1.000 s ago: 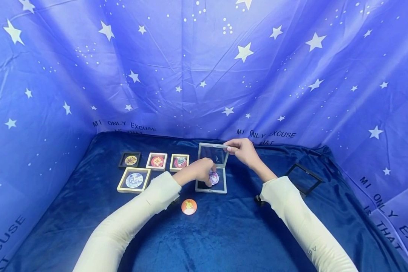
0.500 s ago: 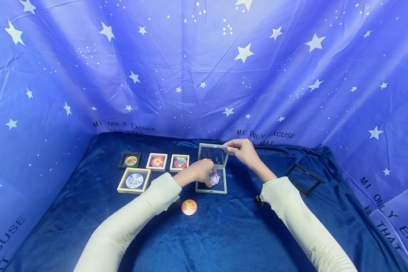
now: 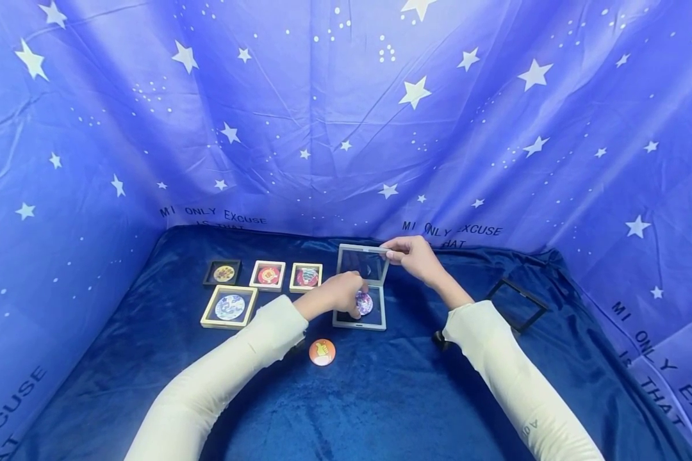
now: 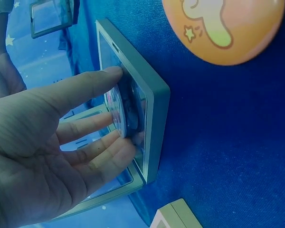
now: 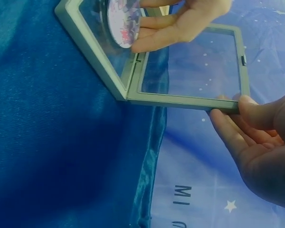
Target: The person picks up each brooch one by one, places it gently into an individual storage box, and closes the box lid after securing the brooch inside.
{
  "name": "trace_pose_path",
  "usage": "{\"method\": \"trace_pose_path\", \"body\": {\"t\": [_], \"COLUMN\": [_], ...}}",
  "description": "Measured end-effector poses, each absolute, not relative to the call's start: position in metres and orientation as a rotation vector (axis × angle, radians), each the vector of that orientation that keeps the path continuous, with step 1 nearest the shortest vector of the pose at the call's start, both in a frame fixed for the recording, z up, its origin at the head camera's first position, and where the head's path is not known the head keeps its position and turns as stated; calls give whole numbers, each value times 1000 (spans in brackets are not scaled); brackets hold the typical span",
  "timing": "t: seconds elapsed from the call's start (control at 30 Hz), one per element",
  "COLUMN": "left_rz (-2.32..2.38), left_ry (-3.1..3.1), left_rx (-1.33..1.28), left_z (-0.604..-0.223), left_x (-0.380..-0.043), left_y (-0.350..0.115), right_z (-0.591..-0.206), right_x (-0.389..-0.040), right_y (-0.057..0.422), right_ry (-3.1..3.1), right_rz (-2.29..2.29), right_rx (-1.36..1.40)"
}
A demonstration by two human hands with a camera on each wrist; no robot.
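A grey square display case [image 3: 360, 326] with clear film panes lies unfolded at its hinge, its lid raised at the back. My left hand [image 3: 346, 293] is over the lower half, pinching a round purple-and-white button badge [image 5: 123, 21] by its edge. In the left wrist view the thumb [image 4: 92, 85] is on one side of the badge and the fingertips on the other, right at the film. My right hand [image 3: 413, 257] holds the lid's upper right corner, thumb and fingers on either side of the rim [image 5: 180, 100].
An orange button badge [image 3: 322, 352] lies in front of the case. Left of it stand a black case [image 3: 208, 275], two small pale cases [image 3: 254, 276] [image 3: 293, 278] and a larger gold-rimmed case [image 3: 207, 314], each with a round badge. A black frame [image 3: 532, 318] is at the right.
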State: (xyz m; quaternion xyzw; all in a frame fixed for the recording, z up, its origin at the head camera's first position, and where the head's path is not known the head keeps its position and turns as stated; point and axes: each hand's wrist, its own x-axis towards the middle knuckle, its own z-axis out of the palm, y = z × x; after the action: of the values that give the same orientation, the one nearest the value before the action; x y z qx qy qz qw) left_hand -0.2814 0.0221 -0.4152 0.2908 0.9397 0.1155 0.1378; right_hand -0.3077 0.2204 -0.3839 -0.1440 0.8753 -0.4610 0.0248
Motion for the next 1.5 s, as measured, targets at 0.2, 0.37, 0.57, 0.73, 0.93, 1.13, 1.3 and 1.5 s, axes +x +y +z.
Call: {"method": "trace_pose_path", "body": {"t": [0.2, 0.37, 0.57, 0.73, 0.93, 1.13, 1.3, 1.5], "left_rz": [333, 342, 420, 630, 998, 1263, 1276, 1209], "left_ry": [2735, 2748, 2779, 2864, 3054, 3096, 2927, 2731], "left_rx": [842, 859, 952, 985, 851, 517, 236, 41], "left_z": [-414, -412, -400, -377, -359, -356, -358, -363], "left_x": [-279, -279, -278, -276, -279, -285, -291, -302], "left_y": [22, 21, 17, 12, 6, -1, -7, -12], "right_z": [-380, -378, -376, -370, -358, -354, -358, -364], "right_x": [-306, -305, -304, -306, -312, -317, -323, -325], "right_y": [221, 222, 222, 221, 222, 222, 225, 224], "right_ry": [2690, 2694, 2731, 2734, 2545, 2404, 2315, 2227], "right_rz": [-1400, -1373, -1321, -1346, -1430, -1354, -1271, -1210], "right_rx": [-431, -448, -486, -471, -197, -27, 15, 28]}}
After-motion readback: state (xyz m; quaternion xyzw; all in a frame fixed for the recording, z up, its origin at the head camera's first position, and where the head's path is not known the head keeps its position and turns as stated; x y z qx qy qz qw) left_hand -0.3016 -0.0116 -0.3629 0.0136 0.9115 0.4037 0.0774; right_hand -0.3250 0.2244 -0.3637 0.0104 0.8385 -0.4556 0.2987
